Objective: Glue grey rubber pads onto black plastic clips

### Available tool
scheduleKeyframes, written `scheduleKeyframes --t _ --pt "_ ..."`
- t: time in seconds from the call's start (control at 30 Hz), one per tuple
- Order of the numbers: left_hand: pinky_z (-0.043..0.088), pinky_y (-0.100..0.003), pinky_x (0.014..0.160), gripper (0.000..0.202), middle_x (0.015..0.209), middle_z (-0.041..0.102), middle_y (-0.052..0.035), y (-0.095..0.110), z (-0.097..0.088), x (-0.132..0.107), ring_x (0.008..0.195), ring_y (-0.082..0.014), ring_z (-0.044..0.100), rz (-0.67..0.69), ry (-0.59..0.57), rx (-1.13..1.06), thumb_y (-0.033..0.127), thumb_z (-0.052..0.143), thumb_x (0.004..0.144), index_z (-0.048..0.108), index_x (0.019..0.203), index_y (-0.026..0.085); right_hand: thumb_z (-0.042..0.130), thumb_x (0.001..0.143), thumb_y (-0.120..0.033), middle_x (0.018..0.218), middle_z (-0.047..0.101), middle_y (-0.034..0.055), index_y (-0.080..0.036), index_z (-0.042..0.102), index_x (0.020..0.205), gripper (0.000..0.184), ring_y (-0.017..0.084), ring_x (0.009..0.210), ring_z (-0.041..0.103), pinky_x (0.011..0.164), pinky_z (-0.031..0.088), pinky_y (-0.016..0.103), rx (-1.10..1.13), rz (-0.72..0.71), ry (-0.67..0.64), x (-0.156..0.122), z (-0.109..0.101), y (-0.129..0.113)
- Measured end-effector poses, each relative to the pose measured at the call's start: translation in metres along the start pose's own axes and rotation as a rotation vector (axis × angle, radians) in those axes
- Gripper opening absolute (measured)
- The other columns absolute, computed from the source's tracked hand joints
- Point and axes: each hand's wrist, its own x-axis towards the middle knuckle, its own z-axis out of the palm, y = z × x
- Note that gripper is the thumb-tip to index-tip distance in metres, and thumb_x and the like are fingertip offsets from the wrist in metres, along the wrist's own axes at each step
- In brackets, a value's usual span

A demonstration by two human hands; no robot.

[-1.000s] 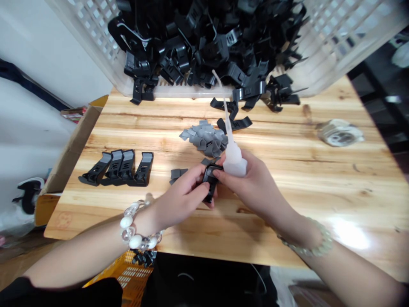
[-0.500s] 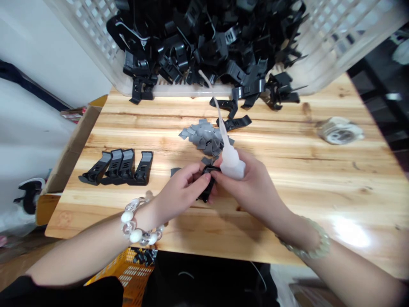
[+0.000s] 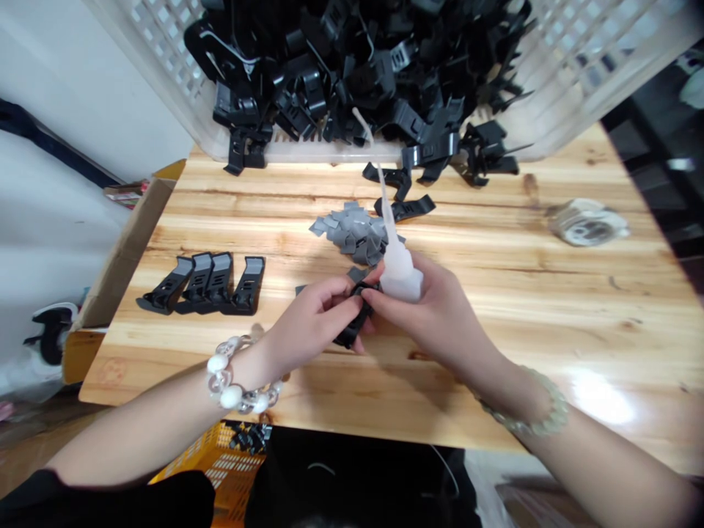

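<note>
Between both hands is a black plastic clip (image 3: pixel 350 331), partly covered by fingers and tilted. My left hand (image 3: pixel 313 319) pinches it from the left. My right hand (image 3: pixel 434 315) has its thumb pressed on the clip's upper end while also gripping a white glue bottle (image 3: pixel 402 277), whose long thin nozzle points up and away. Just beyond the hands lies a heap of small grey pads (image 3: pixel 355 231). On the left, several black clips (image 3: pixel 214 282) stand in a row with grey pads on their upper ends. What the fingertips press on is hidden.
A white plastic basket (image 3: pixel 192 121) full of black clips stands at the back. Two loose clips (image 3: pixel 410 209) lie before it. A roll of tape (image 3: pixel 588 222) sits at right on the wooden table (image 3: pixel 522 293). Below the front edge is a yellow basket (image 3: pixel 228 469).
The black clip has tilted slightly, its lower end swinging left. Both hands stay together around it, and the glue bottle has shifted very little.
</note>
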Motion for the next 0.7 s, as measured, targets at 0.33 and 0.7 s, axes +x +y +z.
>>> scheduleKeyframes --t 0.33,0.7 --pt "0.057 -0.025 0.057 0.013 0.073 0.067 0.0000 0.0011 0.0028 -0.0025 0.052 -0.0121 0.066 -0.056 0.007 0.015 0.026 0.053 0.090 0.051 0.081 0.017 0.065 0.078 -0.017 0.077 0.067 -0.0027 -0.023 0.062 0.089 0.012 0.014 0.064 0.065 0.059 0.050 0.026 -0.235 -0.185 0.077 -0.0022 -0.0002 0.0061" --pt "0.057 -0.025 0.056 0.012 0.072 0.065 0.0006 0.0010 0.0019 -0.0012 0.051 -0.0112 0.066 -0.062 -0.024 -0.006 0.024 0.051 0.091 0.052 0.083 0.016 0.065 0.076 -0.012 0.071 0.066 -0.0041 -0.023 0.063 0.085 0.014 0.011 0.063 0.061 0.056 0.046 0.020 -0.267 -0.242 0.133 -0.0038 0.0023 0.0085"
